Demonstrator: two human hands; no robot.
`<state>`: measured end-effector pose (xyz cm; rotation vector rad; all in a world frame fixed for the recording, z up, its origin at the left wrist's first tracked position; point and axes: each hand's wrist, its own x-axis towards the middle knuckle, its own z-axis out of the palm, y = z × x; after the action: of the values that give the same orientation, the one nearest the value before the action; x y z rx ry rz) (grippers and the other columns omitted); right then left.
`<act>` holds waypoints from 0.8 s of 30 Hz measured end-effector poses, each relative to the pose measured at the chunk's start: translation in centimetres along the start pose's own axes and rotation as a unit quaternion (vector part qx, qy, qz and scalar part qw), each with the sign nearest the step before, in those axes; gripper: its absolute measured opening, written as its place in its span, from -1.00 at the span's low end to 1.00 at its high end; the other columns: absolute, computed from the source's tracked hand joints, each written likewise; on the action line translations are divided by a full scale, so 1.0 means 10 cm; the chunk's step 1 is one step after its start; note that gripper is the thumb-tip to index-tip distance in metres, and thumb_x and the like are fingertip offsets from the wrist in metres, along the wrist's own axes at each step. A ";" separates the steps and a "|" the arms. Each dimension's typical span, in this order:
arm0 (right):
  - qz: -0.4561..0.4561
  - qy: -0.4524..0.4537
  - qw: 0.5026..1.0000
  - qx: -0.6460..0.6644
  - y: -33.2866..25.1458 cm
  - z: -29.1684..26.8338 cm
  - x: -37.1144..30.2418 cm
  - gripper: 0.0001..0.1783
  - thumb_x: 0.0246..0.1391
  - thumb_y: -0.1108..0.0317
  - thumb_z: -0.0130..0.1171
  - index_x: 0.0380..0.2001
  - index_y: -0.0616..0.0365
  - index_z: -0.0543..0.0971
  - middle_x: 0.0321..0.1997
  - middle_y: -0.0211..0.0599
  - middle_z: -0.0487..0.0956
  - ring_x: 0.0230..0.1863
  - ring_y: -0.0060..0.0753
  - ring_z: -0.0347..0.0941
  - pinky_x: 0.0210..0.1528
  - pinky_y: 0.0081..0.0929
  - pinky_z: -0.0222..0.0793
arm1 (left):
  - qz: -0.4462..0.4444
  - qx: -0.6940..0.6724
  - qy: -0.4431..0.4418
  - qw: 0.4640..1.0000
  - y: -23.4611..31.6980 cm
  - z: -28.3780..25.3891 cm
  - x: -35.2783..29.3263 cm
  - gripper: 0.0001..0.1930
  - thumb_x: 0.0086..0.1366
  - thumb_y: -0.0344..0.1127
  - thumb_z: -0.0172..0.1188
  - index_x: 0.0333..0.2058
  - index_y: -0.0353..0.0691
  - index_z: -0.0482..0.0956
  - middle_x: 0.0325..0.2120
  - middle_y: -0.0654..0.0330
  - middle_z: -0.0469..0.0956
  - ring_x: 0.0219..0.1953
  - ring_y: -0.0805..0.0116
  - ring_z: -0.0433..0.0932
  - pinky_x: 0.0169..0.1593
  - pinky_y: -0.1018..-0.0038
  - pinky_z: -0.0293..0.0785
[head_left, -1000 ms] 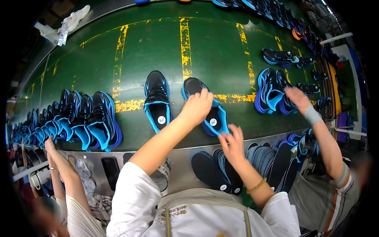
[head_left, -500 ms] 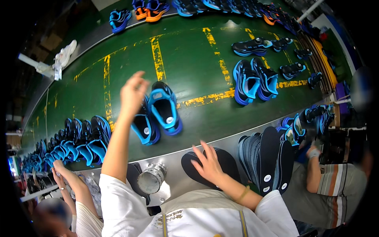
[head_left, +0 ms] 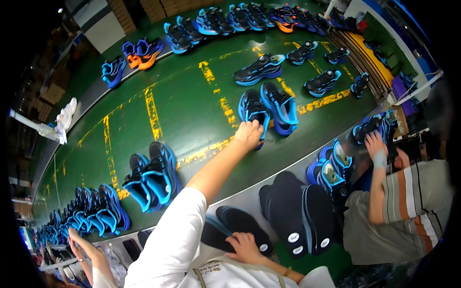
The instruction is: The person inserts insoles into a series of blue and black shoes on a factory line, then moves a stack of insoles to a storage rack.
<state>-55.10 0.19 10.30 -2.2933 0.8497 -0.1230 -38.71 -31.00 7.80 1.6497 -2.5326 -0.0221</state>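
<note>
My left hand [head_left: 248, 134] reaches across the green worktop and is closed on the heel opening of a black and blue sneaker [head_left: 252, 106]. Its mate, another black and blue sneaker [head_left: 280, 108], stands close on the right. Down by my body, my right hand [head_left: 244, 247] lies on black insoles [head_left: 242, 223], fingers stretched and slightly apart. Their undersides, and whether they grip an edge, are hidden. To the left on the worktop stands a pair of black and blue sneakers [head_left: 154, 177], openings toward me.
Taller stacks of black insoles [head_left: 286, 201] stand right of my right hand. Rows of sneakers [head_left: 98, 211] line the left; more sneakers [head_left: 225, 21] fill the far ledge. A co-worker's hand [head_left: 376, 146] touches shoes at right; another person's hands [head_left: 79, 247] show at lower left.
My left hand has gone from beside the left pair to a sneaker of the right pair and closed on it. My right hand has lowered onto the insoles. The view has swung right.
</note>
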 end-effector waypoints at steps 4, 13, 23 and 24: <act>0.005 0.038 0.999 0.030 0.20 0.22 -0.06 -0.43 -0.21 -0.09 0.12 -0.11 -0.08 0.37 -0.12 -0.28 0.31 -0.14 -0.23 0.24 -0.08 -0.26 0.10 | -0.013 -0.027 0.002 1.000 0.34 0.03 0.67 -0.28 -0.03 0.02 0.14 0.12 0.04 0.10 -0.33 0.03 0.41 -0.32 0.12 0.47 -0.29 0.30 0.38; -0.051 0.052 0.997 0.029 0.34 0.11 -0.13 -0.44 -0.09 0.01 0.02 -0.02 0.01 0.33 -0.12 -0.26 0.31 -0.09 -0.29 0.26 -0.08 -0.34 0.10 | -0.137 -0.209 -0.112 0.962 0.47 0.04 0.86 -0.63 0.11 0.02 -0.02 -0.24 -0.12 0.42 -0.31 -0.01 0.49 -0.23 0.00 0.46 -0.20 0.21 0.39; -0.061 0.017 0.998 -0.026 0.07 -0.32 -0.06 -0.35 -0.27 0.01 0.22 -0.10 0.12 0.35 -0.21 -0.15 0.34 -0.15 -0.18 0.28 -0.04 -0.28 0.13 | -0.246 -0.207 -0.033 0.946 0.37 -0.22 -1.11 -0.65 0.09 0.01 0.01 -0.37 -0.19 0.41 -0.45 -0.07 0.47 -0.38 0.00 0.49 -0.33 0.20 0.42; -0.053 0.016 0.998 -0.001 0.03 -0.38 -0.06 -0.37 -0.27 0.03 0.24 -0.12 0.13 0.36 -0.21 -0.13 0.33 -0.16 -0.16 0.28 -0.07 -0.28 0.17 | -0.255 -0.223 -0.051 0.939 0.40 -0.26 -1.27 -0.61 0.07 0.01 0.05 -0.26 -0.17 0.38 -0.42 -0.08 0.46 -0.38 -0.06 0.48 -0.30 0.16 0.40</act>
<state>-56.91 -1.76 13.06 -2.3438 0.7450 -0.2058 -37.00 -17.67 9.55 2.0642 -1.8794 -0.6854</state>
